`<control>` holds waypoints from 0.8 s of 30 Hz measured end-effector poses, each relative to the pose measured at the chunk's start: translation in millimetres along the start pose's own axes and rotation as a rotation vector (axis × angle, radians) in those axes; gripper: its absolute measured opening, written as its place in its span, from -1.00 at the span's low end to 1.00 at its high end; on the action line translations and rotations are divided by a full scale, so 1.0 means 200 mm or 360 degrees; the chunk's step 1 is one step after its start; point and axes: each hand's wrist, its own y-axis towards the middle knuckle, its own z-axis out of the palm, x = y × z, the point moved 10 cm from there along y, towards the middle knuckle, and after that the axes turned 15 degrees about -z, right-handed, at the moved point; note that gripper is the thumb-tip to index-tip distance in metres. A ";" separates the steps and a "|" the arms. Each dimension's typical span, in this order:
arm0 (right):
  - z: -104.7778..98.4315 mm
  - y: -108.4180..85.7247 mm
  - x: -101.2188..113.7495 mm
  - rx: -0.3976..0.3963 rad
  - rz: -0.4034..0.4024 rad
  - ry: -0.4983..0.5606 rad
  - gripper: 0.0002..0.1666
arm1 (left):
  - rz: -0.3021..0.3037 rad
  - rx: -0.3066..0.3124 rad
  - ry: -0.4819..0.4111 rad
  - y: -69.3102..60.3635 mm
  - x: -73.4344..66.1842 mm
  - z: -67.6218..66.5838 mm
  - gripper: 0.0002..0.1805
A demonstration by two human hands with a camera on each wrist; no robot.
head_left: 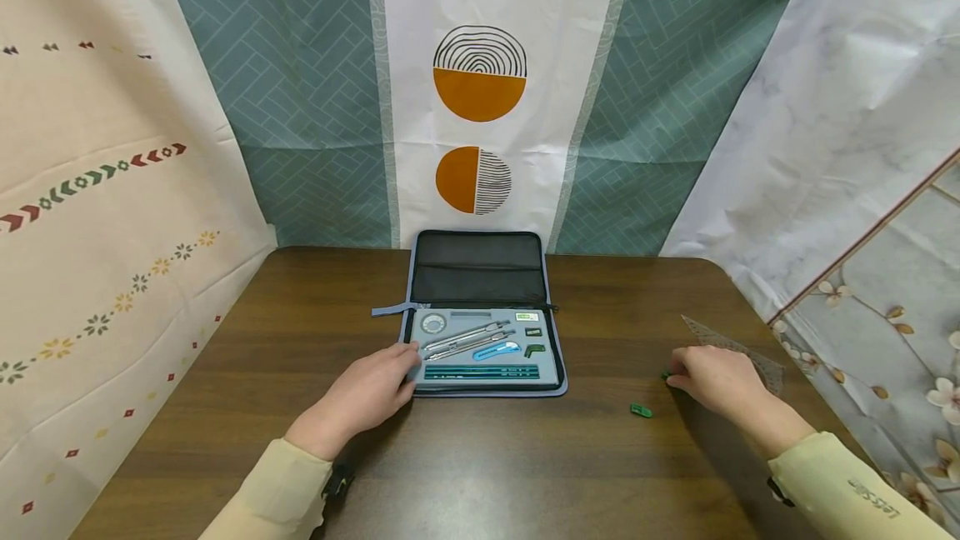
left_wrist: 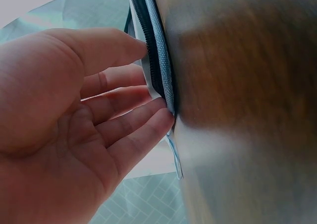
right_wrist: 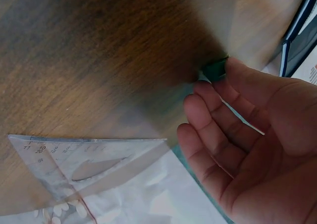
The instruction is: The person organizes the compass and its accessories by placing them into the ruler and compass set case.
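Note:
An unzipped geometry set case (head_left: 562, 373) lies on the table, its black-lined lid raised at the back. My left hand (head_left: 377, 382) touches the case's left edge, thumb and fingertips spread along the zipper (left_wrist: 153, 60). Off to the right, my right hand (head_left: 716, 377) pinches a small dark green block (right_wrist: 214, 70) at the tabletop between thumb and index finger; its exact kind cannot be told. Another small green piece (head_left: 641, 411) lies to the left of that hand. A clear set square (head_left: 708, 333) lies just beyond the hand, partly hidden by it.
In the case's grey tray are a compass (head_left: 468, 344), a light blue cutter (head_left: 497, 351), green pencils (head_left: 482, 372), a round white piece (head_left: 432, 323), an eraser (head_left: 527, 317) and small green pieces. Patterned cloths (head_left: 480, 232) hang behind and beside the brown table (head_left: 330, 290).

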 end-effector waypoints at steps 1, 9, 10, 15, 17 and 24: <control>0.00 0.00 0.00 -0.0006 -0.0005 0.0000 -0.65 | -0.0002 0.0000 0.0001 0.00 0.00 0.00 -0.69; -0.02 0.01 0.03 -0.0076 -0.0063 -0.0010 -0.59 | -0.0002 0.0007 0.0013 -0.01 -0.01 -0.01 -0.70; -0.03 0.02 0.03 -0.0088 -0.0071 -0.0013 -0.59 | -0.0002 0.0008 0.0012 -0.01 -0.01 -0.01 -0.70; -0.05 0.03 0.05 -0.0160 -0.0099 -0.0030 -0.56 | 0.0000 0.0006 -0.0004 -0.01 -0.01 -0.02 -0.71; -0.05 0.04 0.05 -0.0181 -0.0111 -0.0037 -0.54 | 0.0000 0.0007 -0.0008 -0.01 -0.01 -0.02 -0.71; -0.05 0.07 0.09 -0.0193 -0.0177 -0.0029 -0.51 | 0.0004 0.0012 -0.0007 -0.01 -0.01 -0.02 -0.71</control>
